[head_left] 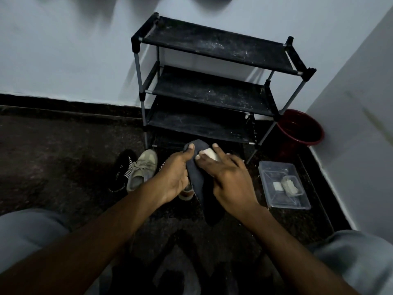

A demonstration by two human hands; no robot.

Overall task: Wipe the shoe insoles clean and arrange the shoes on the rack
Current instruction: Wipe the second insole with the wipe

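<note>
Between your knees (27, 235), left hand (172, 175) clamps the insole (196, 175) (long axis toward you); right hand (229, 179) pinches a cloth (209, 154) at its far end, so wipe nearward.

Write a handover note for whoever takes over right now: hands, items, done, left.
Left hand: grip on the insole, near its far end.
Right hand: pinches a white wipe, pressed on the insole.
Black shoe, beige shoe and a third shoe, partly under the left hand, lie on the floor. No shoes show on the rack. Clear box sits to the right.
Done: this insole is being wiped.
Left: finish the insoles, put the shoes on the rack.
</note>
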